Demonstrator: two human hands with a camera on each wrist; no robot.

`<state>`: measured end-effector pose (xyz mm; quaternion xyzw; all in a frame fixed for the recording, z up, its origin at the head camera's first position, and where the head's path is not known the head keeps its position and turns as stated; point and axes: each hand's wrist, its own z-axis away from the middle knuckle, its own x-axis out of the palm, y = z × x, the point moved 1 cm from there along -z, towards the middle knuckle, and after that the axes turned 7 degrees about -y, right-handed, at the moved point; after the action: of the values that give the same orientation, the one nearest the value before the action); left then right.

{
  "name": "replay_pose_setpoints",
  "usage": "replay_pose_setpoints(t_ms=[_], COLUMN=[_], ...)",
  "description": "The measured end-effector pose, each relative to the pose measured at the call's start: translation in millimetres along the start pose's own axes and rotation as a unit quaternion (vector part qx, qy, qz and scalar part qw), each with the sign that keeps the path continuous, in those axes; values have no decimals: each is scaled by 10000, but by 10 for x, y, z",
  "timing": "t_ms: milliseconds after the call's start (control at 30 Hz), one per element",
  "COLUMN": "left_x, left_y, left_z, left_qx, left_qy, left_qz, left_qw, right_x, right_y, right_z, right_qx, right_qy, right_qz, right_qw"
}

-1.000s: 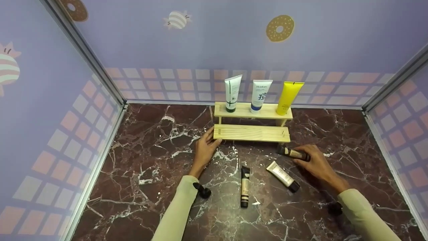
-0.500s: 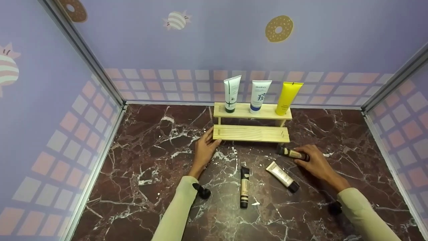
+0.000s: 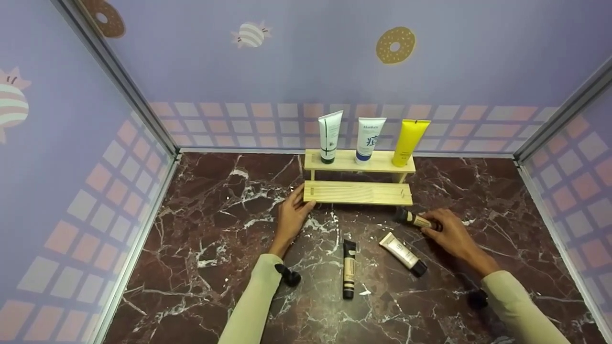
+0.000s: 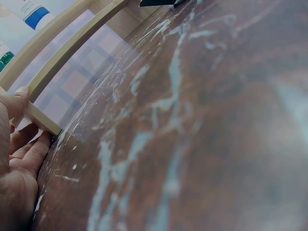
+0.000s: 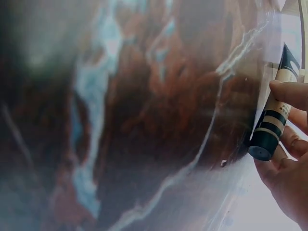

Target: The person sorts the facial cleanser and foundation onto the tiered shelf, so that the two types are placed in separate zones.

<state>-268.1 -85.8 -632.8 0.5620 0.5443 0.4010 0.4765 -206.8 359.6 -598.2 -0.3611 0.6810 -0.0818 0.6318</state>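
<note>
At the left end of a two-tier wooden rack (image 3: 356, 193), my left hand (image 3: 289, 217) grips the lower tier. In the left wrist view its thumb lies against the shelf's end, and the other fingers reach around the side board (image 4: 44, 119). My right hand (image 3: 452, 231) holds a black-and-beige squeeze tube (image 3: 415, 219) near its capped end, just in front of the rack's right end. In the right wrist view that tube's striped cap end (image 5: 263, 146) points towards the camera, with thumb and fingers on either side.
On the upper tier stand a white-and-green tube (image 3: 330, 138), a white-and-blue tube (image 3: 369, 141) and a yellow tube (image 3: 409, 143). A similar black-and-beige tube (image 3: 349, 270) and a cream tube with a black cap (image 3: 403, 254) lie on the marbled tabletop (image 3: 215, 286). Patterned panels (image 3: 311, 57) enclose it.
The head view has tilted up slightly, so everything sits a little lower in it. Both hands keep their holds, and the tubes and rack stay in place.
</note>
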Motion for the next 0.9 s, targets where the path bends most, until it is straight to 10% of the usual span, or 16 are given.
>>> replay_pose_setpoints(t_ms=[900], left_x=[12], left_y=[9], left_z=[12], left_qx=[-147], left_qy=[-16], left_qz=[-110], left_qw=[9998], right_x=[-72], right_y=[-304], right_z=[-46], right_qx=[98], right_qy=[778], right_qz=[-622], right_qw=[9950])
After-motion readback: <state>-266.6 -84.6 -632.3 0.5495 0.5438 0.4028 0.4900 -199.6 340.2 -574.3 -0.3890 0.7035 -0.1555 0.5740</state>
